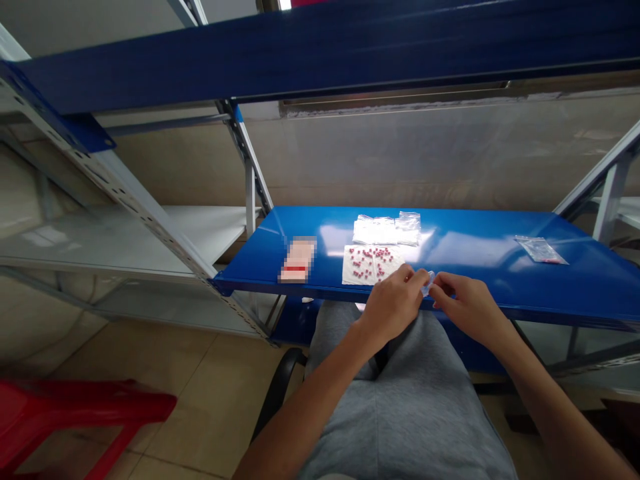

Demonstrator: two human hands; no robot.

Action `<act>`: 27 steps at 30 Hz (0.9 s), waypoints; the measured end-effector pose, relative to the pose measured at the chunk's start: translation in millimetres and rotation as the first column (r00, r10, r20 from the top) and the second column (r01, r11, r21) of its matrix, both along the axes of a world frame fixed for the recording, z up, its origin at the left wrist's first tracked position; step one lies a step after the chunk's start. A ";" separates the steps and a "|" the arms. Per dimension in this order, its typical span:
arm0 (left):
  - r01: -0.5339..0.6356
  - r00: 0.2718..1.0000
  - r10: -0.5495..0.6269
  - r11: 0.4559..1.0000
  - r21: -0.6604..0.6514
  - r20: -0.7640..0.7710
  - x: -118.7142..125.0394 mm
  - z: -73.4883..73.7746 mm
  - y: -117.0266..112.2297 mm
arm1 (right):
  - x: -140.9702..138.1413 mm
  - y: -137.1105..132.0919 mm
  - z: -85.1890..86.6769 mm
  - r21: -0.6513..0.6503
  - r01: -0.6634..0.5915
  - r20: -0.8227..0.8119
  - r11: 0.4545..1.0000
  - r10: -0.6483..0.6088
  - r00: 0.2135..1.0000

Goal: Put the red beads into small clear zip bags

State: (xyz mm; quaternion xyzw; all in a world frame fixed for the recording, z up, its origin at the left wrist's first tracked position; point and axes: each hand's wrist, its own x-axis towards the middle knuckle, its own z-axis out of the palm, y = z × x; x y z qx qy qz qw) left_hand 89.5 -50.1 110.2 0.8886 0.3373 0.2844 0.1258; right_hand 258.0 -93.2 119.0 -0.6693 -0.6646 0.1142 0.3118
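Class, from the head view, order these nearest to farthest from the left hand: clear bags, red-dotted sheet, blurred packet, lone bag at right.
1. Red-dotted sheet, just ahead of the left hand
2. Clear bags, behind the sheet
3. Blurred packet, left of the sheet
4. Lone bag, far right

Watching this feed from my remote seat, the body in view comes down to a bare left hand (393, 308) and a bare right hand (467, 310), with a slim left forearm (305, 417) and a slim right forearm (555, 417) running up from the bottom corners of the frame, neither one sleeved. The only clothing I can make out is a loose, soft, heathered grey garment (395, 413) of jersey-like fabric, creased in shallow folds across the legs. Whether it is shorts or long trousers, I can't tell from here.
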 end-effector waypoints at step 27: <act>0.106 0.984 -0.068 0.966 -0.235 0.162 -7.7 -0.3 17.0 | -2.4 -5.6 6.5 -0.105 -0.099 0.046 0.990 0.104 0.994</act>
